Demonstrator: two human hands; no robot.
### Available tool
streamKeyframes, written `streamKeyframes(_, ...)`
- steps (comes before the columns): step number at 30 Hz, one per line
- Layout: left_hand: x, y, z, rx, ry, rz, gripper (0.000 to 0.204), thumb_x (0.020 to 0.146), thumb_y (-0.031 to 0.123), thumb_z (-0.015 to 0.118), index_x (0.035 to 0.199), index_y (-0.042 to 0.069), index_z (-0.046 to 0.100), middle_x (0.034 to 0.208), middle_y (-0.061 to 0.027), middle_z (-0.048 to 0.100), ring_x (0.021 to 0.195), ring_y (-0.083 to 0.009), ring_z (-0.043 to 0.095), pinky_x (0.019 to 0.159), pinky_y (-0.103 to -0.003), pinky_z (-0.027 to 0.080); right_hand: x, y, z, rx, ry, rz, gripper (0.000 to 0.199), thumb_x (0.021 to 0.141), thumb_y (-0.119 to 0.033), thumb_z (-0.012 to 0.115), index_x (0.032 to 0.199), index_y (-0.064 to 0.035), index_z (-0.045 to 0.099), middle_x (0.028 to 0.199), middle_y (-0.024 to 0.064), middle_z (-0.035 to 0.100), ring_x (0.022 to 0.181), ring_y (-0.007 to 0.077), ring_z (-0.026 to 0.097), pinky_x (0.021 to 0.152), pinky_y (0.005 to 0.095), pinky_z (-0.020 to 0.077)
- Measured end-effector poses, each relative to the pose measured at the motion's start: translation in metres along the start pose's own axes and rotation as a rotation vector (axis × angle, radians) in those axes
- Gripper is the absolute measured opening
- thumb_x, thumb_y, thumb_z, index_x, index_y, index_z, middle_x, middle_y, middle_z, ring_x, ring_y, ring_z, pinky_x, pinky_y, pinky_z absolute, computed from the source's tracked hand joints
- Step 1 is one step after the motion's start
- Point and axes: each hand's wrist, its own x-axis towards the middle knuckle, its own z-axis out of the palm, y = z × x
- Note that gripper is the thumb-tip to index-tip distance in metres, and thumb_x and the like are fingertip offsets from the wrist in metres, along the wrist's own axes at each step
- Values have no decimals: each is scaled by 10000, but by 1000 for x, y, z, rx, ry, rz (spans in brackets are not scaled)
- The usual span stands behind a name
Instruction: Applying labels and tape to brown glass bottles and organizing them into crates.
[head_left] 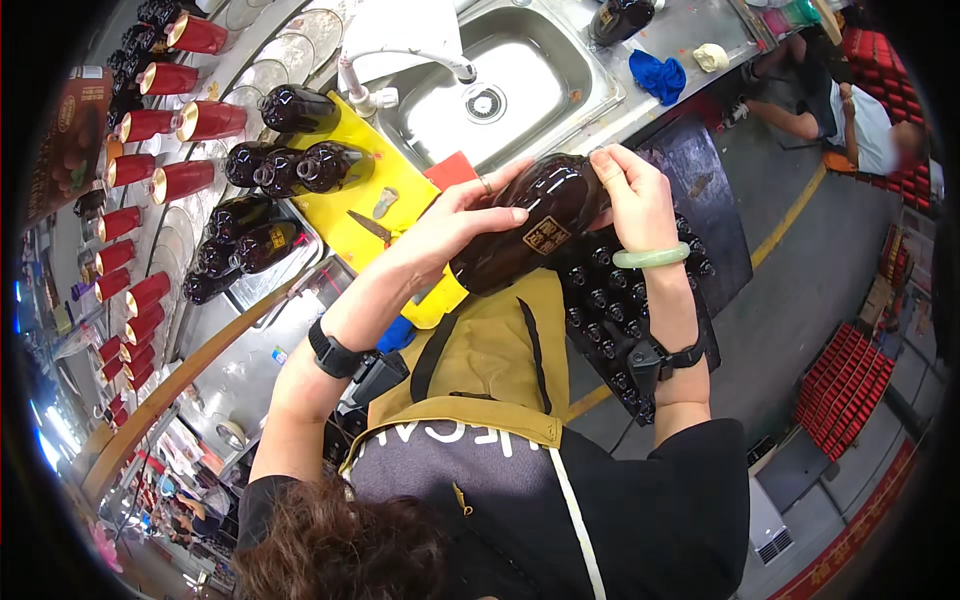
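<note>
Hair: curling;
Bottle: gleaming dark; left hand spreading alongside, right hand pinching one end;
Sink rim: curving beyond fingertips.

A shiny grey metal sink is past the fingers, with a curved white tap at its left. A crumpled blue cloth lies past the fingers, to the right, near a small cream-coloured lump. Far right of the fingers, a person in a white top sits. Red cup-shaped things with gold ends are well to their left.
</note>
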Motion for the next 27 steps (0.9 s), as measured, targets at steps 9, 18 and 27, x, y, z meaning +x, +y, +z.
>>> streamKeyframes(9, 1, -11, 2, -84, 44, -80, 628, 937, 158, 633, 1501, 36, 384, 1434, -80, 518, 1271, -159, 512, 1091, -304, 378, -2, 6, 6, -60, -52, 80, 328, 980, -266, 591, 877, 43, 626, 619, 124, 577, 547, 144, 546, 530, 326, 464)
streamKeyframes(18, 26, -48, -27, 611, 712, 468, 315, 996, 148, 548, 1271, 5, 607, 1182, -178, 679, 1079, -231, 651, 944, -328, 491, -7, 23, 22, -88, -185, 160, 390, 963, -308, 592, 844, 58, 660, 630, 149, 629, 576, 242, 692, 519, 349, 522)
streamKeyframes(27, -18, -28, -70, 1600, 524, 174, 587, 945, 494, 548, 1301, 28, 581, 1138, -223, 667, 1136, -342, 614, 1030, -476, 416, -13, 42, 25, -18, -215, 270, 475, 979, -373, 568, 856, 69, 690, 650, 152, 670, 588, 217, 696, 583, 344, 539)
